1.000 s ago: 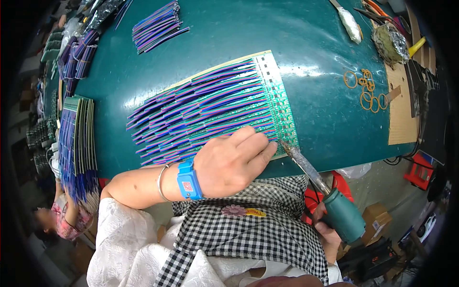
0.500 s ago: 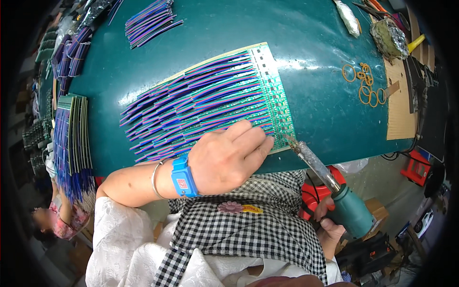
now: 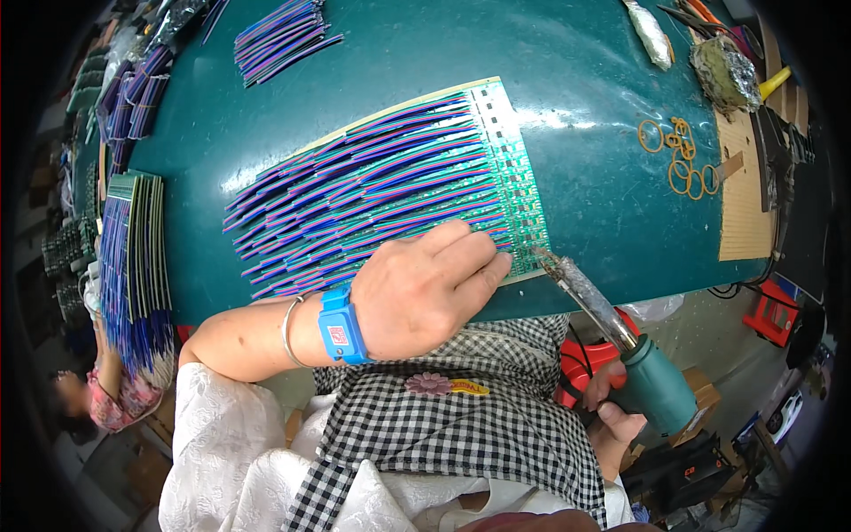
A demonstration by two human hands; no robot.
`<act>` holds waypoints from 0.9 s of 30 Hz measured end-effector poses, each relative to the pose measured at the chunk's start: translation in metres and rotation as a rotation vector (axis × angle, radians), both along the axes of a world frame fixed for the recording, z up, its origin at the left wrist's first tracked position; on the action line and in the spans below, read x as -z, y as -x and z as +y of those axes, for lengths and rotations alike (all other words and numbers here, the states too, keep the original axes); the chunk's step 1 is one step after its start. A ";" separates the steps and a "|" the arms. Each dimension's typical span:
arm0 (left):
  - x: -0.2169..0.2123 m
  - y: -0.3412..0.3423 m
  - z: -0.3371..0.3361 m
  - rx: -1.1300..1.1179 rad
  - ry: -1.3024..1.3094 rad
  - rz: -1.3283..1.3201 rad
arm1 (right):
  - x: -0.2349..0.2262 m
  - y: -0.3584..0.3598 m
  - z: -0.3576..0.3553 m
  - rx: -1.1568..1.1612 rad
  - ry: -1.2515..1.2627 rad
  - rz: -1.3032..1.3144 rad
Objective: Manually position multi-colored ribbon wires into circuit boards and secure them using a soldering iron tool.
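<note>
Head view, board, near table edge

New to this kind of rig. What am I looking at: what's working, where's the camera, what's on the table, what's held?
No machine arms here: these are a person's bare hands, seen from a fisheye camera on their head, so straight edges bend. On the green table lies a circuit-board panel with rows of coloured wires. Farther off are a loose wire pile and, at right, rubber bands. The right hand holds a green-handled soldering iron, its tip at the panel's near right corner. The left hand has its fingertips at the wire ends; its grip is hidden.
</note>
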State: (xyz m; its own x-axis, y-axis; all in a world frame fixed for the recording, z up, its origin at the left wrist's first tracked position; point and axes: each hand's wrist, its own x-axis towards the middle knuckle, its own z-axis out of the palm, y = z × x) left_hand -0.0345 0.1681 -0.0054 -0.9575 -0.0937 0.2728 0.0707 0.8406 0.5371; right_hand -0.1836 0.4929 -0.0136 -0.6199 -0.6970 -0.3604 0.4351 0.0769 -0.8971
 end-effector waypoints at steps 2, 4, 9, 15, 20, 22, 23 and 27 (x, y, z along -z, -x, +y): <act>0.000 0.001 0.000 0.005 0.000 0.001 | -0.002 -0.001 0.000 0.014 -0.012 0.011; -0.001 0.001 0.000 0.009 -0.002 -0.006 | 0.004 0.000 0.002 -0.021 -0.017 0.071; 0.000 0.002 0.000 0.006 0.003 0.007 | 0.005 -0.002 0.007 -0.044 -0.093 0.113; -0.001 0.001 0.000 0.002 0.005 0.001 | -0.004 -0.003 -0.003 0.008 -0.028 -0.042; -0.001 0.001 0.000 0.006 0.006 0.002 | -0.002 -0.004 -0.001 0.039 -0.097 0.087; -0.002 0.001 -0.001 0.008 0.009 -0.001 | -0.001 -0.003 0.001 -0.004 -0.108 0.103; -0.002 0.002 0.000 0.010 0.011 0.002 | 0.000 -0.002 0.002 -0.026 -0.112 0.111; -0.001 0.001 -0.001 0.013 0.010 0.004 | 0.005 0.002 0.007 -0.075 -0.017 0.109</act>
State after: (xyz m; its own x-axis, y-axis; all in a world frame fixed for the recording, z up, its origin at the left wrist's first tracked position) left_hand -0.0354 0.1674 -0.0045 -0.9575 -0.0783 0.2776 0.0842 0.8447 0.5286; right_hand -0.1859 0.4999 -0.0189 -0.6027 -0.7371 -0.3057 0.3276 0.1207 -0.9371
